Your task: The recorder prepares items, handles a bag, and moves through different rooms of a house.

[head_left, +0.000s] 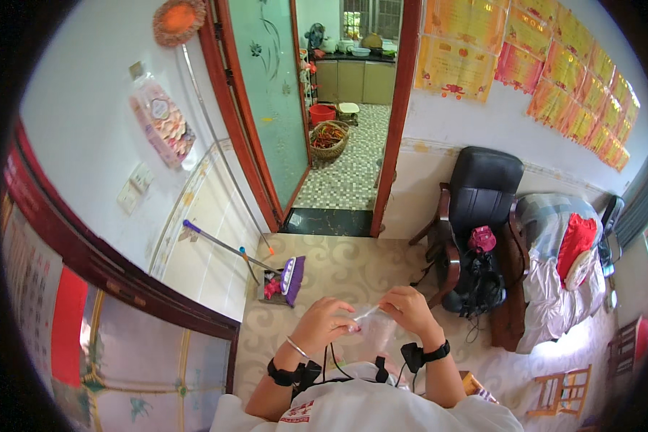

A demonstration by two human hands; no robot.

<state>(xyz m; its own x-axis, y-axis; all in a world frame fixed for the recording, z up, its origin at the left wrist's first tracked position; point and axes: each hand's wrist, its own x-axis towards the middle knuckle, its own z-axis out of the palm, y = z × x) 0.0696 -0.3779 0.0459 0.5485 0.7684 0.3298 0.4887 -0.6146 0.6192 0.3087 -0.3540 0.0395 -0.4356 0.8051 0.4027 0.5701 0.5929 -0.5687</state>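
In front of my chest, my left hand (325, 325) and my right hand (409, 311) are raised close together. Between them hangs a small clear plastic bag (379, 337), seemingly bunched into a whitish strip at its top. My right fingers pinch one end of that strip, and the left fingers close on the other end. A small pinkish-red spot shows at my left fingertips, too small to name. What the bag holds, if anything, cannot be made out. Black straps circle both wrists, and a bangle (297, 348) sits on the left one.
A purple broom (293, 279) and a dustpan (271, 297) stand by the left wall, near a long-handled duster (178, 21). Ahead, a doorway with a frosted glass door (266, 93) leads to a kitchen. A black armchair (486, 180) and a cloth-covered seat (554, 273) stand right.
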